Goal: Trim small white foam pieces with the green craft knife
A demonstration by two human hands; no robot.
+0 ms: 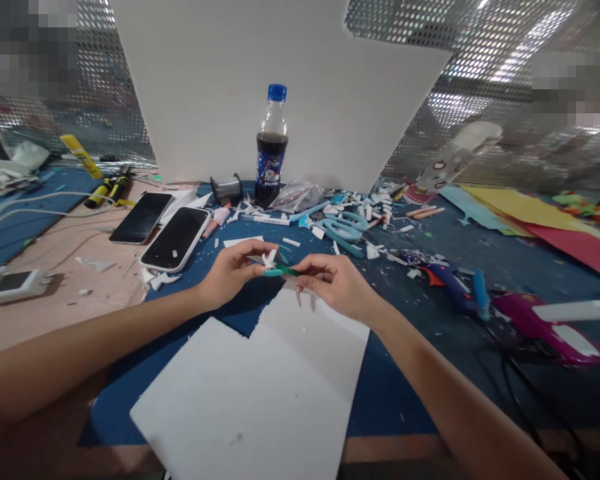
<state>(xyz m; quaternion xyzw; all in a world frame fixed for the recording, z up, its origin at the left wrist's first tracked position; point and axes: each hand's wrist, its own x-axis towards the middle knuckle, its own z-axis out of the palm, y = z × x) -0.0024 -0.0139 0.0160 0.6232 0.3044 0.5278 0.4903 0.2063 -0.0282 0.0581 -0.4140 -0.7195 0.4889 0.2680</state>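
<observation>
Above the far edge of a white foam board sheet [285, 387], my two hands meet at a small craft piece. Between the thumb and fingers of my left hand [233, 270] is a small white and teal piece [271, 267], its exact kind unclear. My right hand [337, 280] pinches a thin green strip [291, 271] that reaches to the teal part. Whether the strip and the piece are joined, I cannot tell. Both hands are closed, and the fingertips partly hide what they hold.
Beyond my hands stand a Pepsi bottle [271, 150] and a wire spool [227, 189]. Blue-handled scissors [343, 230] lie among white scraps. Two phones [177, 239] are at left. Glue guns [550, 327], cables and coloured paper [580, 243] are at right. A white panel [320, 113] rises behind.
</observation>
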